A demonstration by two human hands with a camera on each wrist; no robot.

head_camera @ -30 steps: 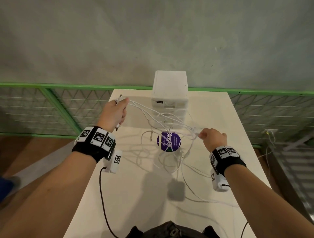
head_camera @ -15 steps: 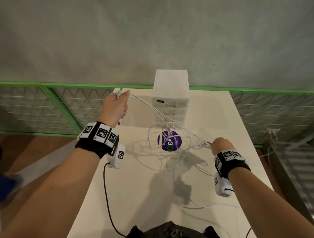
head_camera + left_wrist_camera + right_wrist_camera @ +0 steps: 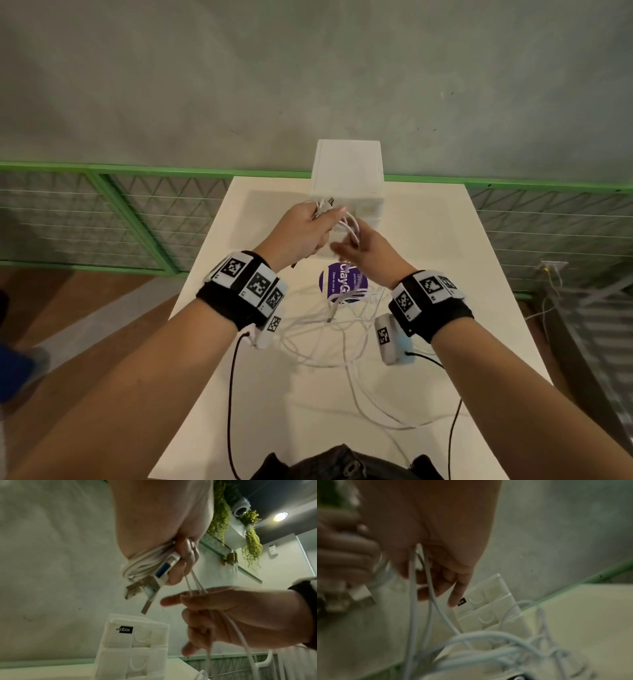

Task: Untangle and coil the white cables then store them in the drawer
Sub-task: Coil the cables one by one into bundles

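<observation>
A: What sits around the hands?

B: A white table [image 3: 428,240] against a grey wall, a green mesh fence [image 3: 102,212] behind it. At the table's 12 o'clock edge stands a white drawer unit [image 3: 346,171], drawers shut, with a purple sticker [image 3: 337,279] just in front of it. Both hands hang in front of the unit and hide part of its front.

A: And the cables?

B: The left hand [image 3: 301,233] has its fingers curled tight round a bundle of white cables [image 3: 145,563]. The plugs [image 3: 150,586] stick out below the fist, pointing down toward 7 o'clock in the left wrist view, long axis steep.

A: The right hand?

B: The right hand [image 3: 368,250] is just beside the left, at its 4 o'clock. Its fingers are loosely curled round strands [image 3: 193,586] that run down from the left fist. From there the strands drop to a loose tangle [image 3: 329,329] lying on the table from the sticker toward 6 o'clock
</observation>
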